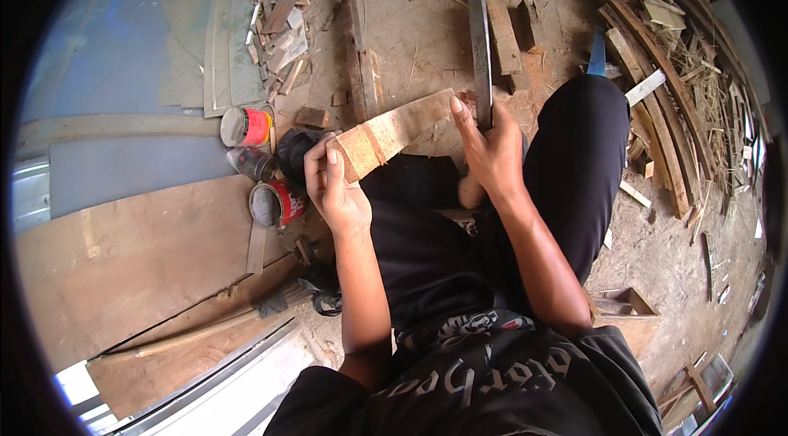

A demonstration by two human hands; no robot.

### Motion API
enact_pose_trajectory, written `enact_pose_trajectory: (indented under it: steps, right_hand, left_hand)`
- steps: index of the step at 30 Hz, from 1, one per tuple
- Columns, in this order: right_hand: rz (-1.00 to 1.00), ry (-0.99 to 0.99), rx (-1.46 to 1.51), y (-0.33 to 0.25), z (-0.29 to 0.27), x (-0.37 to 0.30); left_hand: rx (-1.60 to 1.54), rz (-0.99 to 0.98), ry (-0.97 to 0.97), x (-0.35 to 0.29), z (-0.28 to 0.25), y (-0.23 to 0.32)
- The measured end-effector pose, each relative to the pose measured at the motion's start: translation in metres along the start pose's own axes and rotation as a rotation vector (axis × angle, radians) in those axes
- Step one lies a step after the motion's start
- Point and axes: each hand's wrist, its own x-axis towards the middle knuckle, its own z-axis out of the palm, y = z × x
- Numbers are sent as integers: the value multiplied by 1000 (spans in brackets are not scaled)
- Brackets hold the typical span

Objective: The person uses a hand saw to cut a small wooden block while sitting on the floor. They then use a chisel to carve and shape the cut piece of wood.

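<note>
My left hand [332, 181] grips the near end of a short wooden block [402, 128], with fingers and thumb on its sides. The block tilts up to the right, and a line or shallow step crosses it near the left hand. My right hand [494, 147] is closed round the handle of a long, straight-bladed machete [478, 34]; a rounded wooden end shows below the fist. The blade points away from me, apart from the left hand. My right thumb reaches to the far end of the block and appears to touch it.
A wooden frame [355, 50] lies on the dirt floor ahead, with loose offcuts [502, 29] beside it. Paint cans [279, 204] stand at left by leaning boards [164, 247]. Long timber strips [657, 107] and scraps pile up at right, near a blue blade-like piece [597, 54].
</note>
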Motion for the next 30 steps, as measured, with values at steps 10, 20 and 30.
enact_pose_trajectory:
  steps: [10,20,30]
  right_hand:
    - [79,-316,43,-30,16,-41]
    - [-138,-253,6,-49,10,-50]
    - [-219,-299,-3,-82,-44,-61]
  left_hand:
    - [-85,-59,26,-2,-14,7]
    - [31,-30,11,-15,17,8]
    - [192,21,30,17,93,4]
